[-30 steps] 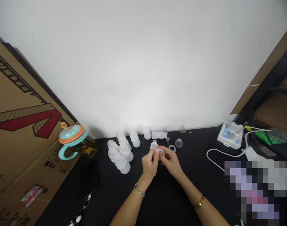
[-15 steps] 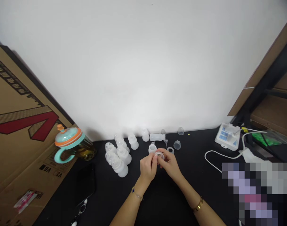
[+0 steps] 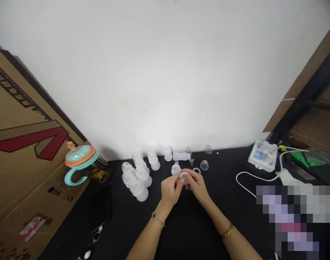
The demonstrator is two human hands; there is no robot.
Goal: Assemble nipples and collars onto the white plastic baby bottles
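Both hands meet over the black table around a whitish bottle collar ring (image 3: pixel 184 176). My left hand (image 3: pixel 169 190) pinches the ring's left side, and my right hand (image 3: pixel 196 186) is closed on its right side. What lies inside the ring is too small to make out. Just behind my fingers stands an uncapped white bottle (image 3: pixel 176 169). Beyond it are a bottle lying on its side (image 3: pixel 181 156), a small nipple (image 3: pixel 191 163), another collar ring (image 3: pixel 196 170) partly hidden by my right hand, and a clear dome cap (image 3: pixel 204 165).
Several capped baby bottles (image 3: pixel 138 190) stand to the left. Farther left are a teal-lidded jug (image 3: pixel 83 162), a phone (image 3: pixel 100 207) and a cardboard box (image 3: pixel 24 144). To the right lie a white case (image 3: pixel 262 156) and a cable (image 3: pixel 246 173).
The ring has tilted a little between my fingers, its opening turned more toward me. Both hands keep hold of it, and the view has shifted slightly.
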